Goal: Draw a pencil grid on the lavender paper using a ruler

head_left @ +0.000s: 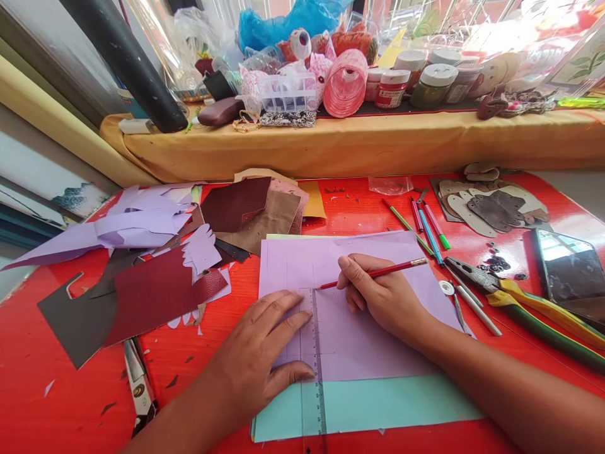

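A clear ruler (312,372) stands lengthwise on a sheet of purple paper (378,340), its lower end reaching past the turquoise sheet (392,403) underneath. My left hand (269,347) lies across the ruler's left side with fingers spread, pressing it flat. In my right hand (378,293) a red pencil (385,270) is pinched, slanting up to the right. The pencil's tip touches the paper beside the ruler's top end. Thin pencil lines show on the purple sheet to both sides of the ruler.
Leather pieces (151,290) and purple paper scraps (137,221) lie at left, above scissors (137,384). Felt-tip pens (430,233), pliers (515,296), black rings (496,261) and a phone (570,265) are at right. Jars (433,85) and bags line the ledge (331,148) behind.
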Motion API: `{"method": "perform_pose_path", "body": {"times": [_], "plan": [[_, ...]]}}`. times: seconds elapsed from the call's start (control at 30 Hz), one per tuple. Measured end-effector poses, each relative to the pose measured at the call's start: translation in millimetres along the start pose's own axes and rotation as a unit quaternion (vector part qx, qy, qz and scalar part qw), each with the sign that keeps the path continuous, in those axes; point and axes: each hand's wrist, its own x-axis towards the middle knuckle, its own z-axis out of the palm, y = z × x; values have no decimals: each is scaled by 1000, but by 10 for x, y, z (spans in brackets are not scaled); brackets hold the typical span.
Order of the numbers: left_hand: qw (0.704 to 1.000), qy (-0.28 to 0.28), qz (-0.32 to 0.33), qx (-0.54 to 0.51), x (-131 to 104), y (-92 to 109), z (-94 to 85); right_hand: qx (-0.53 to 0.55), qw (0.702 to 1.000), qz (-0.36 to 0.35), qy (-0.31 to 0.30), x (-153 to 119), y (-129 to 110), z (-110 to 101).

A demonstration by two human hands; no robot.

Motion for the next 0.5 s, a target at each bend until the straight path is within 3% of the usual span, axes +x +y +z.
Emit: {"method": "perform_pose_path", "body": {"times": [0.5], "plan": [[1000, -6, -2, 0, 1, 5, 3, -3, 1000, -3, 0, 3, 5, -7]]}}
